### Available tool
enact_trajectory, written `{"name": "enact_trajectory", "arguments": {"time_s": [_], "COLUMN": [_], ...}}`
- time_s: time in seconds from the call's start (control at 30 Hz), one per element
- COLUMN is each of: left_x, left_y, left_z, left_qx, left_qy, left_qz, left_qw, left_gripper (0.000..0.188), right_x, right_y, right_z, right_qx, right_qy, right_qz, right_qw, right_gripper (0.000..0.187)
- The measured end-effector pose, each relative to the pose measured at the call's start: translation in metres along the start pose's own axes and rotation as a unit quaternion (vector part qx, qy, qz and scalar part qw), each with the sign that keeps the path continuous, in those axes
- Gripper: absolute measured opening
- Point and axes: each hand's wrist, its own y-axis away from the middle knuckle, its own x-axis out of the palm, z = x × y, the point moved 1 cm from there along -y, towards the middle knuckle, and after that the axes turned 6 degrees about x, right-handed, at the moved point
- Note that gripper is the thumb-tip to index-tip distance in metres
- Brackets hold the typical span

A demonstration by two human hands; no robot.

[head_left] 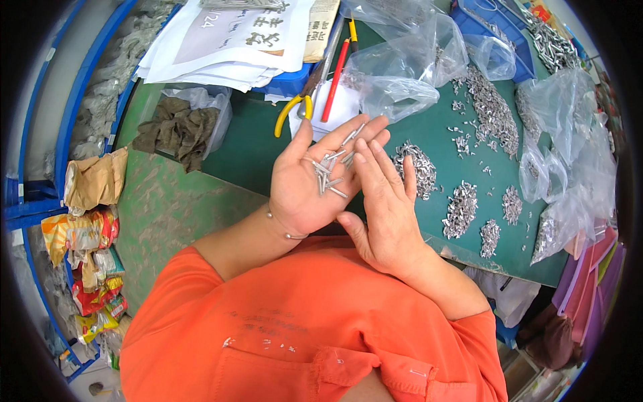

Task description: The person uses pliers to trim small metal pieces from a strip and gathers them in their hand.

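My left hand (295, 191) lies palm up in front of my chest, fingers stretched out, cradling several short silver metal pins (325, 175) in a loose cluster. More pins rest along its fingers. My right hand (388, 221) is beside it with its back up and fingers extended. Its fingertips lie over the left fingers, and whether a pin is under them is hidden. Just right of my hands, a round heap of small metal pieces (416, 173) sits on the green tabletop (248, 144), partly behind the right fingers.
Smaller piles (461, 209) and a large spread of metal pieces (492, 110) lie to the right, near clear plastic bags (569, 134) and a blue bin (492, 33). Yellow-handled pliers (289, 115), a red pen (335, 80) and papers (228, 50) lie ahead. A cloth-filled tub (218, 117) stands left.
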Motion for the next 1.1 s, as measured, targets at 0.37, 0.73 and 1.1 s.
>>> {"name": "enact_trajectory", "arguments": {"time_s": [0.37, 0.73, 1.1], "left_x": [-0.002, -0.007, 0.026], "left_y": [0.0, 0.0, 0.007], "left_z": [0.0, 0.002, 0.036], "left_qx": [-0.007, 0.001, 0.025], "left_qy": [0.011, 0.084, -0.183], "left_qz": [0.032, -0.074, -0.15], "left_qw": [0.999, 0.994, 0.971], "left_gripper": [0.07, 0.067, 0.064], "right_x": [0.004, 0.034, 0.054], "right_y": [-0.001, 0.004, 0.016], "right_z": [0.008, -0.004, -0.011], "right_qx": [-0.058, -0.051, -0.035], "right_qy": [-0.03, -0.051, -0.014], "right_qz": [0.051, 0.004, -0.204], "right_qw": [0.997, 0.997, 0.978], "right_gripper": [0.08, 0.081, 0.082]}}
